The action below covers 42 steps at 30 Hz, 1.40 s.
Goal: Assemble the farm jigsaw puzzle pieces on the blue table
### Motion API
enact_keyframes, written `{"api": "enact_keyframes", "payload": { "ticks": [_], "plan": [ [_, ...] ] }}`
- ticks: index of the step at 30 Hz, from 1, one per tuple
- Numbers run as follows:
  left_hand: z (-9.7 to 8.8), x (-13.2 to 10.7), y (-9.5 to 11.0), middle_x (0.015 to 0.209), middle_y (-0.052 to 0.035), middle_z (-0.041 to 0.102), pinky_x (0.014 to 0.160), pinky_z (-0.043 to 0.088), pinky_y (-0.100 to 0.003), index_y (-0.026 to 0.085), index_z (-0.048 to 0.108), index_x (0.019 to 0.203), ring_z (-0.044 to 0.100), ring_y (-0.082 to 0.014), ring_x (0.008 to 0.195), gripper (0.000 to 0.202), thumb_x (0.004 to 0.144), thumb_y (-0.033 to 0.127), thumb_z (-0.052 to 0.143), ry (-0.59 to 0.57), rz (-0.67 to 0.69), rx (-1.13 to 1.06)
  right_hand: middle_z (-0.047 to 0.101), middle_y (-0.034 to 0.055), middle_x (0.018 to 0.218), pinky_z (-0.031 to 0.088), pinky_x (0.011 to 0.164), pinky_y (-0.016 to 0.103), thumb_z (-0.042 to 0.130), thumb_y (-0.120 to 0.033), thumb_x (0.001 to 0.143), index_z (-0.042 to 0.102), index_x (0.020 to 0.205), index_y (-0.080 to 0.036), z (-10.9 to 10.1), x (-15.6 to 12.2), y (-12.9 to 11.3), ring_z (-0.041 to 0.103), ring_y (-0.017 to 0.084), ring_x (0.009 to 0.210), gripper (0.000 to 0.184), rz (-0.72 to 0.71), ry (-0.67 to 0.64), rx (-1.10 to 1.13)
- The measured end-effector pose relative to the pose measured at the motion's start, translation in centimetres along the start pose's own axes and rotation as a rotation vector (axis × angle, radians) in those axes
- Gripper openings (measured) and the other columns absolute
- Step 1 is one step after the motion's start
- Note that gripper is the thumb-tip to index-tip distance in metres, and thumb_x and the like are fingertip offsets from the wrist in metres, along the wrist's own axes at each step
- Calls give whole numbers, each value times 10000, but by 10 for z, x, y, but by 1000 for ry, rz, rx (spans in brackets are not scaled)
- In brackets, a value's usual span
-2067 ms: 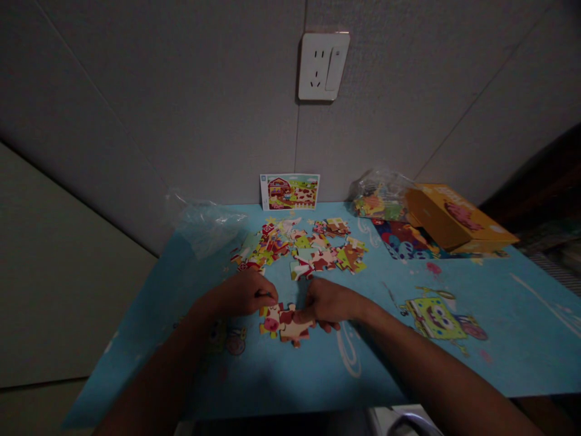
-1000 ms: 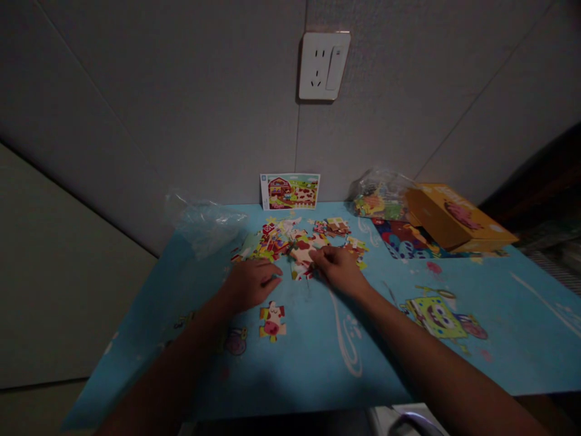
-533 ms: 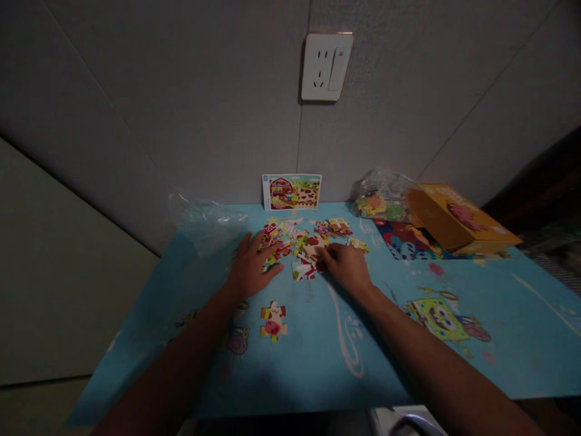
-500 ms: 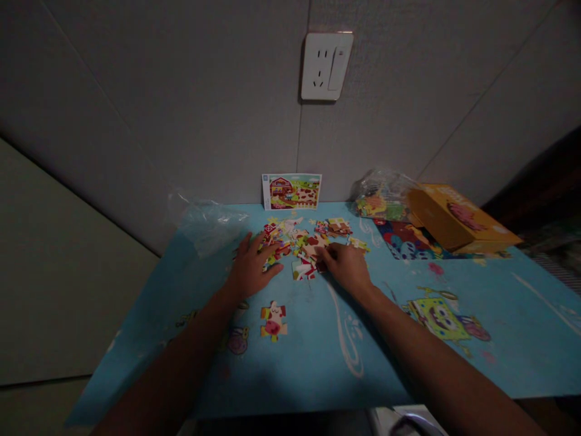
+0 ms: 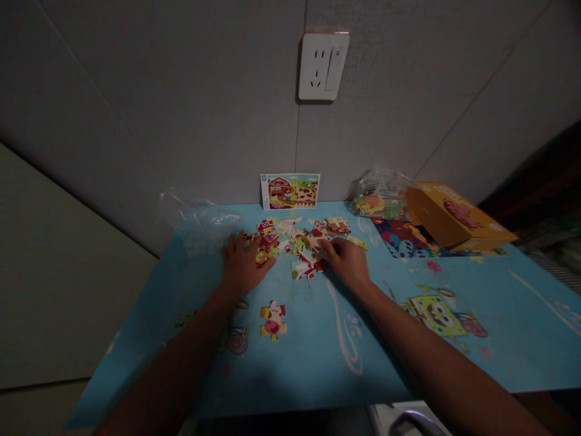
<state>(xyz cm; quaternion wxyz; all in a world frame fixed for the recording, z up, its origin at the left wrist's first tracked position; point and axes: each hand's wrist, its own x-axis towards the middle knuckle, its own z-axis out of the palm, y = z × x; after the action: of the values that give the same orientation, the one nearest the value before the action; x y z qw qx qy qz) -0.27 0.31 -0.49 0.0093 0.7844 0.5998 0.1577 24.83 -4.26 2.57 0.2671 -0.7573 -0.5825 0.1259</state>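
My left hand [image 5: 242, 266] lies with fingers spread at the left side of a heap of jigsaw puzzle pieces [image 5: 290, 245], its fingertips touching the pieces there. My right hand [image 5: 348, 263] is closed at the right side of the heap, thumb and forefinger pinched on a cow-spotted puzzle piece [image 5: 315, 238]. The fingers partly hide what lies under them. Nearer to me, apart from the heap, a single puzzle piece with a cow's face [image 5: 273, 320] lies face up on the blue table cover [image 5: 313, 363].
A farm picture card [image 5: 293, 192] leans against the wall beneath a socket [image 5: 324, 66]. A clear plastic bag [image 5: 204, 227] lies at the left. Back right are a bag of colourful pieces [image 5: 381, 200], an open orange box [image 5: 458, 215] and a dark printed sheet [image 5: 399, 242].
My left hand has slid slightly left, uncovering red barn pieces beside it. My right hand stays pinched in nearly the same place.
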Motion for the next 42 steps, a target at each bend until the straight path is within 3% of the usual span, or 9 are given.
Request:
{"api": "enact_keyframes", "payload": {
  "ticks": [7,18,23,31,38,42],
  "plan": [
    [-3,-1,0,1537,-244,291,1068,241,-681,198,492,1411,193,-483,1425,722,817,597,587,-85,3,24,695,61,666,320,567,261,459,-496,933,686,749,-173,3,-1,0,588,169,588,436,-20,-12,26],
    [-12,-4,-1,1595,-132,196,1102,192,-666,338,511,1396,98,-475,1448,592,840,514,609,-200,278,-120,707,29,635,393,573,251,446,-523,944,673,751,-207,13,-5,0,643,174,587,434,-134,-87,118],
    [-14,-6,0,1604,-119,165,1084,135,-720,366,551,1355,74,-486,1447,624,776,563,675,-233,333,-171,705,51,653,389,562,254,437,-526,943,682,734,-195,12,-7,-2,629,171,578,462,-176,-82,94],
    [-11,-5,0,1568,-104,267,1065,173,-736,381,611,1290,166,-476,1432,534,794,576,649,-139,264,-174,699,49,646,393,557,253,435,-525,945,680,731,-192,11,-7,-3,620,166,565,466,-185,-96,124],
    [-4,0,-2,1485,-145,395,1094,269,-625,282,662,1235,296,-415,1396,496,817,548,637,-38,176,-131,682,36,618,386,555,248,439,-517,948,676,719,-194,11,-7,-3,608,158,556,461,-192,-94,143],
    [0,1,-4,1452,-142,439,1108,277,-595,260,661,1230,334,-397,1377,498,796,503,681,-16,147,-129,647,18,579,356,535,240,469,-504,940,662,690,-192,8,-11,-8,573,138,522,444,-298,-126,138]
  ]
}}
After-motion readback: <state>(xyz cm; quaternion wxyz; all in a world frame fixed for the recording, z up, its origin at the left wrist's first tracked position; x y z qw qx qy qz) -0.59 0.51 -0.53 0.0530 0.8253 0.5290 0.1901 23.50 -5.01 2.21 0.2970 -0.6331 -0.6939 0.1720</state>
